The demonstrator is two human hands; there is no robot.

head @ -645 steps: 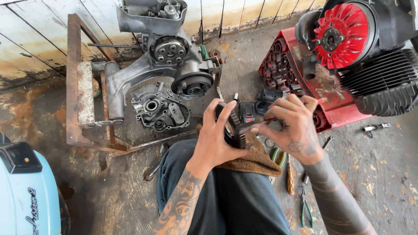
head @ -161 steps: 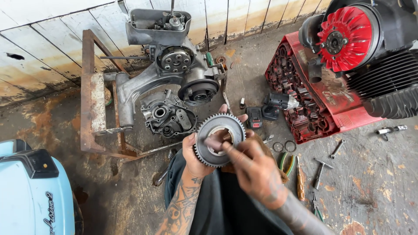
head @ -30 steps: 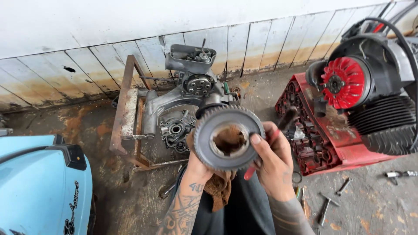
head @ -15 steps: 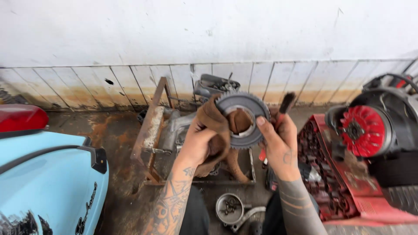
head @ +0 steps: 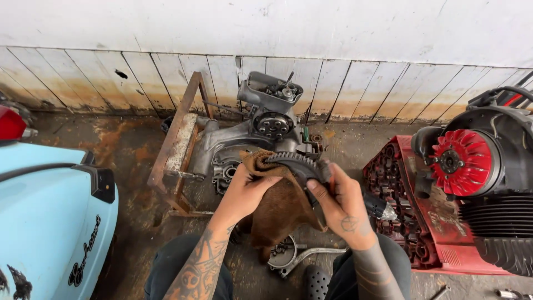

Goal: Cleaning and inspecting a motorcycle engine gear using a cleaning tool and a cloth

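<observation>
The left hand (head: 247, 186) is closing its grip on a brown rag (head: 280, 208), fingers curled over the cloth and pressing it against the near face of a toothed gear (head: 297, 164). The right hand (head: 338, 203) is clamping its grip on the same gear from the other side, thumb along the front and fingers wrapping the toothed rim, so the gear is sitting upright between the two hands with the rag draping down below it over the person's lap. Both forearms are showing tattoos as they are reaching in from the bottom edge. Just behind the hands, a grey engine case (head: 244, 141) is resting on the floor inside a rusty metal frame (head: 177, 150). Below the hands, between the knees, a round metal part with a handle (head: 291, 255) is lying on the floor. To the right of the right hand, a red tray (head: 438, 244) of sockets is lying open, and beyond it a black engine with a red fan (head: 463, 161) is standing. Well off to the left of the left hand, a pale blue scooter body (head: 44, 233) is filling the corner. A white plank wall (head: 139, 72) is running behind everything.
</observation>
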